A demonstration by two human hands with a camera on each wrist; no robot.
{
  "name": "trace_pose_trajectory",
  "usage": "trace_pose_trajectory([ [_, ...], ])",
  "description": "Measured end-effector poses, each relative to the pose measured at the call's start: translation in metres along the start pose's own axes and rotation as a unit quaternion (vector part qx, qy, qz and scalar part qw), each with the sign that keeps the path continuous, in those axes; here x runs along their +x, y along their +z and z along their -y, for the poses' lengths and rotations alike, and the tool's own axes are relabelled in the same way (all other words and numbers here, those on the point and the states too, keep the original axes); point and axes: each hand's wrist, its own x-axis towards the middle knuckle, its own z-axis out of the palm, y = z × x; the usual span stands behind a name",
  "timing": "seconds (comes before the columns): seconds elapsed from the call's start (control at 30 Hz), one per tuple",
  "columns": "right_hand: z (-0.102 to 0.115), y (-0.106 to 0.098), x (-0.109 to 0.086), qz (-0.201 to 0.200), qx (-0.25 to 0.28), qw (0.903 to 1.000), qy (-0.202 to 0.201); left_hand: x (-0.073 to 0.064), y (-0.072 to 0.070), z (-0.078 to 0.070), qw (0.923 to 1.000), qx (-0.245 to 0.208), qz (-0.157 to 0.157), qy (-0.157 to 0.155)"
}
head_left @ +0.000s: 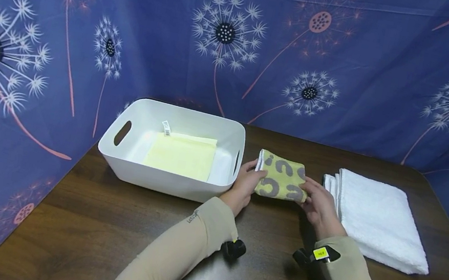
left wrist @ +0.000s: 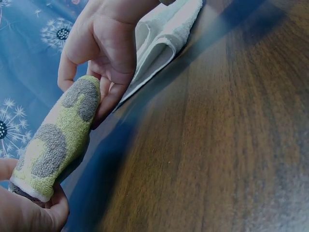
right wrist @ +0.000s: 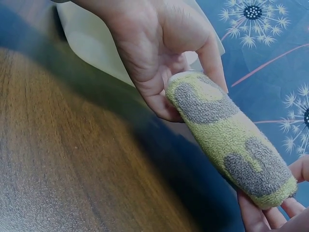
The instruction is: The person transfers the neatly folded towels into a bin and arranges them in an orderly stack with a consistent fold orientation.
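A small folded towel (head_left: pixel 282 177), yellow-green with grey curved spots, is held up between both hands over the table. My left hand (head_left: pixel 245 183) pinches its left edge, thumb on top and fingers beneath. At the opposite edge, my right hand (head_left: pixel 320 205) grips it the same way. Both wrist views show the folded towel (left wrist: pixel 63 130) as a thick, rounded bundle above the wood. Just left of the left hand stands a white plastic basket (head_left: pixel 164 182) with a pale yellow folded cloth (head_left: pixel 182 155) inside.
To the right of the right hand lies a large folded white towel (head_left: pixel 380 220). The dark wooden table (head_left: pixel 102 233) meets a blue dandelion-print cloth (head_left: pixel 159 25) at its back and sides. A white tag (head_left: pixel 166 128) shows inside the basket.
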Motion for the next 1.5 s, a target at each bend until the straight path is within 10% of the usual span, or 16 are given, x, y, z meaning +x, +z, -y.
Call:
trace_pose_trajectory([
  [1.5,0.024,-0.002,-0.028,0.034,0.083,0.9942,-0.059,-0.019,0.015,-0.028,0.9989,-0.033,0.029,0.014],
])
